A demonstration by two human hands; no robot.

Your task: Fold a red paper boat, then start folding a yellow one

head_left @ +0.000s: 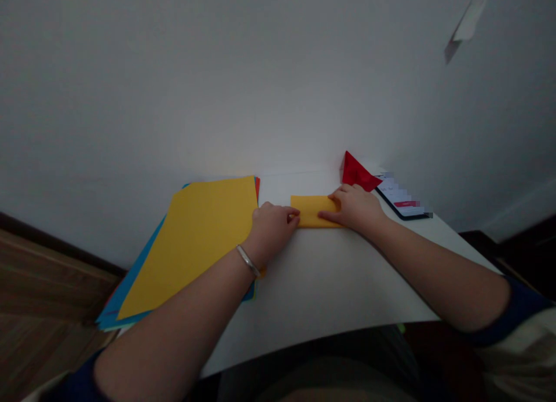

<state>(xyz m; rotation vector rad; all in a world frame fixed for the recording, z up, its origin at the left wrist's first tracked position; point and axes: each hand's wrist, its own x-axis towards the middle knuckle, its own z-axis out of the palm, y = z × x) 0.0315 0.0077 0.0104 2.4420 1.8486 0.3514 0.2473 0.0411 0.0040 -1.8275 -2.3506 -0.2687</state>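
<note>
A folded yellow sheet of paper (310,208) lies flat on the white table between my hands, its long side running left to right. My left hand (274,225) pinches the sheet's left edge between thumb and fingers. At the other end, my right hand (356,208) has its thumb and index finger apart, resting on the paper and pressing its right part, which the hand partly hides. Just beyond my right hand stands a folded red paper piece (358,173) with a pointed top.
Left of my hands is a stack of coloured paper, a yellow sheet (195,240) on top and blue sheets (143,274) below. A tablet or phone (402,199) with a lit screen lies at the right. The white table (313,286) meets a wall (260,83) behind.
</note>
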